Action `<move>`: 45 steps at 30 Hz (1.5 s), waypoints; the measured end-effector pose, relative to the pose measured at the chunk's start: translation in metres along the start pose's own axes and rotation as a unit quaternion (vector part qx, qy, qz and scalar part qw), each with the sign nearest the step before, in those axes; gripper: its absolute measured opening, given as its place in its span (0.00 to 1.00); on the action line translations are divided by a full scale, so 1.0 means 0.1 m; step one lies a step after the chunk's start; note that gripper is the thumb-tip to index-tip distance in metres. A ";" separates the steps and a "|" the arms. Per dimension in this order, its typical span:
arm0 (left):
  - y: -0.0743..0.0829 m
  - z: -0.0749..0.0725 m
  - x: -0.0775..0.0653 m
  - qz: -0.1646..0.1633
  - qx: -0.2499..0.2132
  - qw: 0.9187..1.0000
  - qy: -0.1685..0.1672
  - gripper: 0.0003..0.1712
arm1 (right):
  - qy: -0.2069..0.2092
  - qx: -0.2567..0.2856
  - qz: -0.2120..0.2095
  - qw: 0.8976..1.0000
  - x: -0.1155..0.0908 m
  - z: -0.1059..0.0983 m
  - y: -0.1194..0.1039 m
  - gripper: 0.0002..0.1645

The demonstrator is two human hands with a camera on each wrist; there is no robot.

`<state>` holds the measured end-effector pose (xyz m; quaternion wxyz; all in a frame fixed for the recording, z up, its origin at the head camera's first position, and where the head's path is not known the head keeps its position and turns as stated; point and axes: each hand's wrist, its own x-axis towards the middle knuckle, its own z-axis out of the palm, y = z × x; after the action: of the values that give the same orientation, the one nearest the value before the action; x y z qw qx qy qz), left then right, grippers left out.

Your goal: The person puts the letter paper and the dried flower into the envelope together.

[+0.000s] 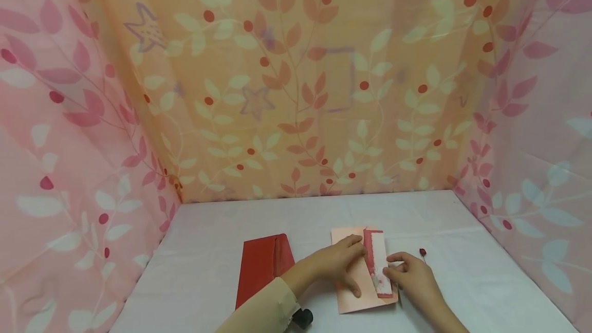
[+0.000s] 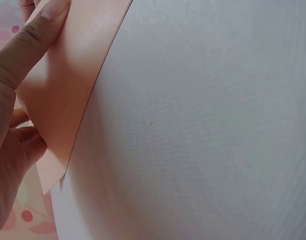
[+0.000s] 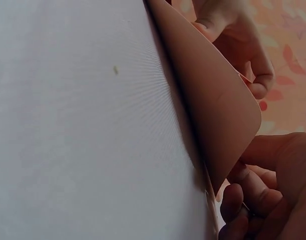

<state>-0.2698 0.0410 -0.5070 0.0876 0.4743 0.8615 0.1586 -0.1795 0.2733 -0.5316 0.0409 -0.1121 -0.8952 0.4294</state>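
Observation:
A peach envelope [image 1: 342,302] lies on the white table with a white card [image 1: 382,251], edged in ragged dark pink, lying along its right part. My left hand [image 1: 335,262] holds the envelope, thumb on its face and fingers by the card's left edge. In the left wrist view, that thumb lies on the peach paper [image 2: 72,95] and fingertips bend at its edge. My right hand [image 1: 418,276] pinches at the card's right edge with thumb and forefinger. The right wrist view has the peach flap [image 3: 213,100] covering the card, with my right-hand fingers [image 3: 258,192] bent beside its corner.
Left of the envelope lies a red folder [image 1: 256,266], partly behind my left forearm. A small dark red flower [image 1: 423,252] on a thin stem lies beyond my right hand. Patterned cloth [image 1: 296,91] hangs behind and along both sides of the table [image 1: 208,220].

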 end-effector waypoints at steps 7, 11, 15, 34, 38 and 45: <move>-0.06 0.06 0.00 0.010 -0.003 1.000 0.003 0.52 | -0.015 -0.012 -0.023 1.000 0.04 0.05 -0.03 0.29; -0.07 0.07 0.00 0.013 -0.002 1.000 0.009 0.49 | -0.026 -0.014 -0.020 0.999 0.06 0.06 -0.04 0.30; -0.07 0.05 -0.01 0.009 -0.007 1.000 0.011 0.49 | -0.063 0.008 -0.028 0.998 0.07 0.02 -0.04 0.33; -0.02 -0.01 -0.03 0.000 -0.029 1.000 0.004 0.43 | -0.150 0.058 -0.096 0.982 0.21 -0.01 0.03 0.40; -0.02 -0.01 -0.02 -0.002 -0.027 1.000 0.003 0.43 | -0.154 0.050 -0.086 0.983 0.23 0.02 0.01 0.40; -0.05 0.01 -0.02 0.005 -0.023 1.000 0.010 0.44 | -0.162 0.034 -0.092 0.982 0.25 0.04 -0.06 0.38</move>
<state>-0.2724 0.0371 -0.5097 0.0893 0.4747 0.8562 0.1831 -0.2050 0.2730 -0.5301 -0.0618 0.0432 -0.8815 0.4662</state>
